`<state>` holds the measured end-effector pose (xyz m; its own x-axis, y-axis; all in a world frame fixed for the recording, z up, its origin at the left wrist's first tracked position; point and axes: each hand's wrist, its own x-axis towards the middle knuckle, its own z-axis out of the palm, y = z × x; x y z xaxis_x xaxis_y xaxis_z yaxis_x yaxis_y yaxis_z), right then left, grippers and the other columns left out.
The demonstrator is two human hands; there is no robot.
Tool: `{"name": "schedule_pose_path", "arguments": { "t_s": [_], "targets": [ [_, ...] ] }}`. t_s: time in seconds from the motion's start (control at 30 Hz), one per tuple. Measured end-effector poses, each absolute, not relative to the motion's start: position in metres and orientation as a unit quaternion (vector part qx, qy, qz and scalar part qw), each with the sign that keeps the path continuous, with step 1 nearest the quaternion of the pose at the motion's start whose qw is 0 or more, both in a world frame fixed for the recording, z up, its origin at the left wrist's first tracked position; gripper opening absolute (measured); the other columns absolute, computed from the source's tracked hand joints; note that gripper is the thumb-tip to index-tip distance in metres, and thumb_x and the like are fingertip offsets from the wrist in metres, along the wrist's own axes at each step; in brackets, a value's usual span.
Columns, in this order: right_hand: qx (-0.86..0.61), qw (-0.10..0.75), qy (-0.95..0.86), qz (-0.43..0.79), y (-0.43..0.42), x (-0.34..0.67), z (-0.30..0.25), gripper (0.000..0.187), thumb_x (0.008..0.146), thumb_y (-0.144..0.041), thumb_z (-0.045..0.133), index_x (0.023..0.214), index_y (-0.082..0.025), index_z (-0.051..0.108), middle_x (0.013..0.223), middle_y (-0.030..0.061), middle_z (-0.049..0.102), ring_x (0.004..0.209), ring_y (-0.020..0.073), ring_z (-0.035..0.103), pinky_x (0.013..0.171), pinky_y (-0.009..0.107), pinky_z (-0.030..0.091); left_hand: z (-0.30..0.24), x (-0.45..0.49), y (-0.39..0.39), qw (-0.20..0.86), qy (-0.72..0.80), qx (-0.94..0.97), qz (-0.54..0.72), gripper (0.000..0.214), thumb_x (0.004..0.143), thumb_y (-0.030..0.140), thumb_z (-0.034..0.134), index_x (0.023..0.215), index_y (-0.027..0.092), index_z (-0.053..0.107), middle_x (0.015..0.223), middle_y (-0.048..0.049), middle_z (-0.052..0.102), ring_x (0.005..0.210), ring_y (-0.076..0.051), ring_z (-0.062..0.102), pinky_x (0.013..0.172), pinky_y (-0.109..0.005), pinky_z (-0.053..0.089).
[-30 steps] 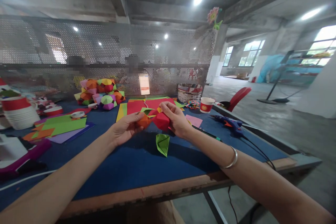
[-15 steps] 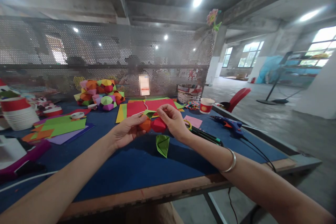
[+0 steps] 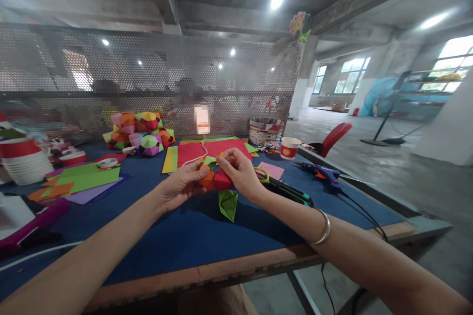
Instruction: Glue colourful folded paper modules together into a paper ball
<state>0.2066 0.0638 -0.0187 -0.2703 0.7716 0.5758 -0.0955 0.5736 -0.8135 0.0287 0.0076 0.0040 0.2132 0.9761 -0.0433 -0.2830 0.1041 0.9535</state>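
Note:
Between my two hands is a folded paper model (image 3: 222,180) with orange, red and green faces, held up over the blue table. My left hand (image 3: 186,182) grips its orange side, fingers closed round it. My right hand (image 3: 238,172) pinches the upper right, by the red part and the green flap; the fingertips partly hide what they hold. Just below, a folded green paper piece (image 3: 228,205) lies on the table, its top edge covered by the model.
Behind my hands lie red paper sheets (image 3: 212,150). Finished paper balls (image 3: 142,130) are piled at back left. To the right are yellow-handled scissors (image 3: 262,174), a paper cup (image 3: 290,147) and a blue glue gun (image 3: 321,174) with its cord. A woven basket (image 3: 266,131) stands behind.
The paper model has tipped slightly and come a little lower, now overlapping the top of the green piece. My right hand's fingers have shifted slightly left; both hands keep their hold.

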Motion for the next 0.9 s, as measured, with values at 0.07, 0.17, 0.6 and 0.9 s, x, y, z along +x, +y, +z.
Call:
{"name": "schedule_pose_path", "arguments": {
  "t_s": [0.07, 0.17, 0.6, 0.9],
  "targets": [
    [-0.252, 0.553, -0.699, 0.378, 0.0634, 0.2071, -0.0189, 0.041, 0.085, -0.060, 0.068, 0.084, -0.024, 0.049, 0.065, -0.0068, 0.050, 0.057, 0.0116, 0.043, 0.056, 0.027, 0.033, 0.0031, 0.0283, 0.0087, 0.632, 0.387, 0.455, 0.494, 0.026, 0.082, 0.018, 0.087, 0.103, 0.015, 0.073, 0.087, -0.0031, 0.072, 0.067, -0.011, 0.067, 0.055, -0.019, 0.057],
    [-0.258, 0.550, -0.704, 0.368, 0.0634, 0.2075, -0.0199, 0.038, 0.085, -0.057, 0.068, 0.085, -0.024, 0.049, 0.068, -0.0059, 0.055, 0.061, 0.0127, 0.049, 0.061, 0.028, 0.037, -0.0006, 0.0277, 0.0113, 0.626, 0.391, 0.455, 0.498, 0.032, 0.079, 0.019, 0.089, 0.106, 0.014, 0.072, 0.089, -0.0044, 0.072, 0.068, -0.013, 0.068, 0.053, -0.021, 0.058],
    [-0.257, 0.544, -0.709, 0.367, 0.0625, 0.2067, -0.0213, 0.037, 0.085, -0.057, 0.067, 0.085, -0.024, 0.050, 0.070, -0.0046, 0.059, 0.065, 0.0150, 0.056, 0.068, 0.030, 0.045, -0.0028, 0.0285, 0.0098, 0.622, 0.392, 0.457, 0.500, 0.042, 0.072, 0.023, 0.095, 0.107, 0.014, 0.074, 0.086, -0.0029, 0.071, 0.067, -0.012, 0.065, 0.053, -0.020, 0.057],
    [-0.289, 0.537, -0.721, 0.329, 0.0580, 0.2089, -0.0171, 0.038, 0.093, -0.063, 0.056, 0.090, -0.025, 0.050, 0.071, -0.0040, 0.057, 0.065, 0.0155, 0.056, 0.063, 0.029, 0.042, 0.0043, 0.0284, 0.0100, 0.627, 0.386, 0.455, 0.501, 0.029, 0.078, 0.015, 0.089, 0.103, 0.015, 0.074, 0.091, -0.0044, 0.074, 0.067, -0.013, 0.069, 0.054, -0.021, 0.058]
  ]
}}
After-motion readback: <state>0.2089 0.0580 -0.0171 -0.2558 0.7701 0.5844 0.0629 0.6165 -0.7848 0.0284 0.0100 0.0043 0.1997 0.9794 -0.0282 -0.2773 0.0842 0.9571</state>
